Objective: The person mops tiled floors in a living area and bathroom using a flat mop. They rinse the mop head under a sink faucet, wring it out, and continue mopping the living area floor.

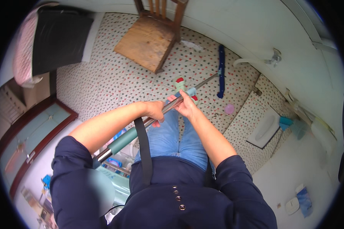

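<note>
A flat mop with a metal pole [170, 106] and a green grip runs slantwise across my body. My left hand [154, 112] is closed around the pole just above the green grip. Further down, my right hand [184, 105] holds the pole near a pale blue collar, its thumb along the metal and some fingers hidden beneath. The narrow dark blue mop head [221, 71] lies on the spotted tile floor, beyond my light green slippers. The green grip's upper end passes beside my left sleeve.
A wooden chair [149, 41] stands ahead. A pink round drain cover [229, 108] lies on the floor. At the right are a raised tiled step with a squat toilet [263, 127] and a wall tap [275, 58]. A red-framed door [34, 143] is at the left.
</note>
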Demonstrator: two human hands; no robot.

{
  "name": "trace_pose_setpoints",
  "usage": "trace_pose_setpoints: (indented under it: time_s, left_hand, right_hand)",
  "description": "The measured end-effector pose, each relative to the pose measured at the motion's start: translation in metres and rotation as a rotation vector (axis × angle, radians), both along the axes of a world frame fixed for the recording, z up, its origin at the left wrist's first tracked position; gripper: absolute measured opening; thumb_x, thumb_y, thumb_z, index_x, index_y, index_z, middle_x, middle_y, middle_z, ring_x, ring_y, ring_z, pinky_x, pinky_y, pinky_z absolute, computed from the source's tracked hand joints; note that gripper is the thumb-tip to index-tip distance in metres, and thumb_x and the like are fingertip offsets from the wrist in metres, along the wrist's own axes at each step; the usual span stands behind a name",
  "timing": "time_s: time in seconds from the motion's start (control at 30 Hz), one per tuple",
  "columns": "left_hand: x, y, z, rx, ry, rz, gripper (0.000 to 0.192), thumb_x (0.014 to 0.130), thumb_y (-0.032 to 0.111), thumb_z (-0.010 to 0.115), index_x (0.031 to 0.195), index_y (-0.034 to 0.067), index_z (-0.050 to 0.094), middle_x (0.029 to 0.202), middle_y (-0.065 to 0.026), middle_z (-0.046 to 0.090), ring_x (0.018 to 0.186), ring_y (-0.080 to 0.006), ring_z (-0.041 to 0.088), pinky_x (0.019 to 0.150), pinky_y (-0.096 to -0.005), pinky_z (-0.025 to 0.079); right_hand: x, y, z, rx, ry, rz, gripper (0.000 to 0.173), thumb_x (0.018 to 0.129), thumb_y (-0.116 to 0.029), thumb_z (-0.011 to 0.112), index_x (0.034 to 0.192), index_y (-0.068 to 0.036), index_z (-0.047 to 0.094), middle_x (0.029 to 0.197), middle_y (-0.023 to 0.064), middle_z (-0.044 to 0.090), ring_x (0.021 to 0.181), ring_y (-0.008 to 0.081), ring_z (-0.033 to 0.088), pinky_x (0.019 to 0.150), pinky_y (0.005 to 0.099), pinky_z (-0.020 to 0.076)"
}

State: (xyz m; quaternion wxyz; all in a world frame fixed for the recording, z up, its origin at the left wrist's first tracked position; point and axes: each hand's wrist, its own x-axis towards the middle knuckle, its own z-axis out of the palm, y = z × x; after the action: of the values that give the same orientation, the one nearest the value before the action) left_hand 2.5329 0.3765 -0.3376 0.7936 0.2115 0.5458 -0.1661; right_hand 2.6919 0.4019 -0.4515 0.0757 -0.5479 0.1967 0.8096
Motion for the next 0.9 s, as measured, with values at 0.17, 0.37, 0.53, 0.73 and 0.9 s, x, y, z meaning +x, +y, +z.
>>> trace_pose_setpoints:
  time_s: [0.17,0.37,0.53,0.73,0.9]
  left_hand:
    - [-0.021,-0.004,0.066,0.112,0.089,-0.488,0.086,0.069,0.000,0.062,0.140,0.009,0.013,0.092,-0.0173,0.060,0.074,-0.0235,0.065,0.060,-0.0347,0.055]
    - [-0.008,-0.014,0.139,0.381,0.427,-1.030,0.089,0.068,0.008,0.067,0.141,0.006,0.015,0.105,-0.0195,0.058,0.096,-0.0286,0.061,0.078,-0.0408,0.049]
    - [0.030,-0.053,0.206,1.196,0.953,-1.224,0.048,0.079,0.018,0.056,0.125,0.004,0.047,0.108,-0.0162,0.056,0.104,-0.0254,0.055,0.091,-0.0444,0.042]
    - [0.057,-0.111,0.240,1.780,0.369,-0.357,0.033,0.075,0.007,0.059,0.107,0.007,0.057,0.102,-0.0113,0.058,0.096,-0.0265,0.059,0.081,-0.0365,0.047]
    - [0.066,-0.134,0.217,1.526,0.519,0.397,0.045,0.075,-0.001,0.061,0.118,0.006,0.053,0.105,-0.0106,0.057,0.096,-0.0249,0.059,0.080,-0.0327,0.049]
  right_hand:
    - [-0.032,-0.022,0.023,0.029,0.013,-0.133,0.023,0.092,-0.011,0.045,0.111,0.002,0.042,0.103,0.0205,0.057,0.091,0.0293,0.061,0.083,0.0481,0.0507]
    - [-0.046,-0.015,0.036,0.111,0.026,-0.130,0.019,0.092,-0.008,0.044,0.105,0.005,0.040,0.100,0.0217,0.057,0.090,0.0297,0.061,0.085,0.0463,0.0518]
    - [-0.030,0.011,0.030,0.220,-0.019,-0.224,0.018,0.092,-0.010,0.046,0.104,0.002,0.041,0.095,0.0166,0.056,0.084,0.0278,0.061,0.079,0.0452,0.0549]
    - [0.019,0.034,0.059,0.353,-0.254,-0.367,0.010,0.085,-0.001,0.043,0.094,-0.001,0.041,0.073,0.0113,0.053,0.058,0.0202,0.057,0.058,0.0320,0.0570]
    - [0.058,0.067,0.094,0.354,-0.257,-0.230,0.006,0.083,-0.005,0.042,0.088,-0.002,0.041,0.067,0.0074,0.049,0.052,0.0173,0.053,0.049,0.0275,0.0498]
